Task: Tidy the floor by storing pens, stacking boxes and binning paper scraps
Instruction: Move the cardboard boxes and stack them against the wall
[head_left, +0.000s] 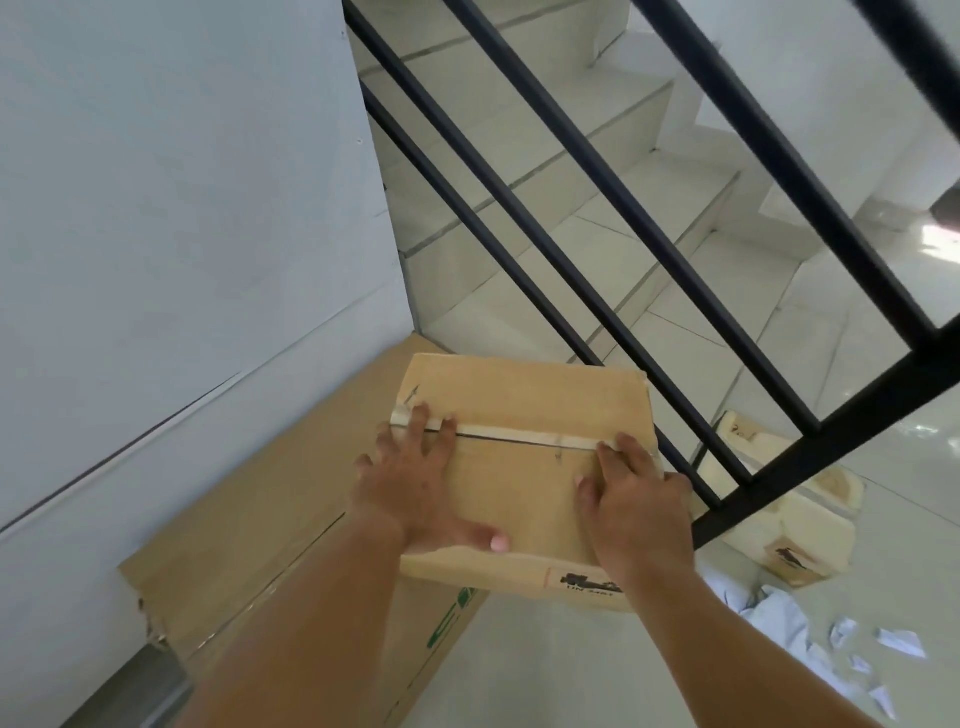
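Two bare forearms reached in from the bottom edge. The left hand (415, 493) and the right hand (639, 499) lay flat on top of the small box (524, 410). Each grip was wide, with fingers spread and pressing down rather than curled round anything. The fingertips of both hands touched the pale tape seam (524, 435) across the lid, one hand near each end. That box rested on a large flat carton (270, 493) lying against the wall (156, 208). A third box (800, 525) sat on the floor (571, 670) to the right, beyond the black railing (727, 270) and well apart from both hands. That made three boxes. At least four white paper scraps (901, 642) lay scattered at lower right.
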